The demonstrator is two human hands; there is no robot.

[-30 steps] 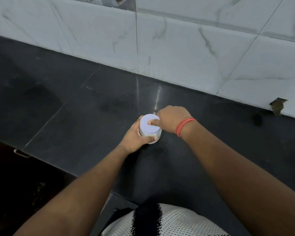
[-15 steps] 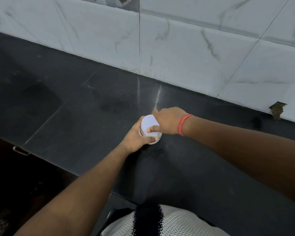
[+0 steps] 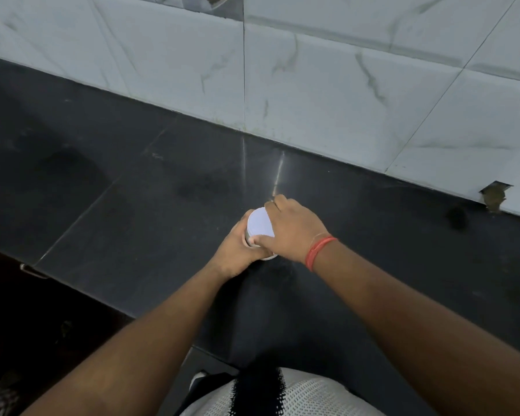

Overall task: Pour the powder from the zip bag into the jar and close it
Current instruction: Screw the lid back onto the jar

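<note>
Small round jar (image 3: 254,246) with flat white plastic lid (image 3: 260,223), centre of black stone desk (image 3: 132,190) | left hand (image 3: 233,253) wraps body from 8 o'clock | right hand (image 3: 291,228) closed on lid rim from 3 o'clock | likely light, rigid, smooth; grip sides.

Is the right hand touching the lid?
Touching. The head view shows the right hand lying over the white lid, thumb pressed against its near edge.

A home kitchen — dark stone counter (image 3: 132,187) under white marble-look wall tiles (image 3: 327,85).
</note>
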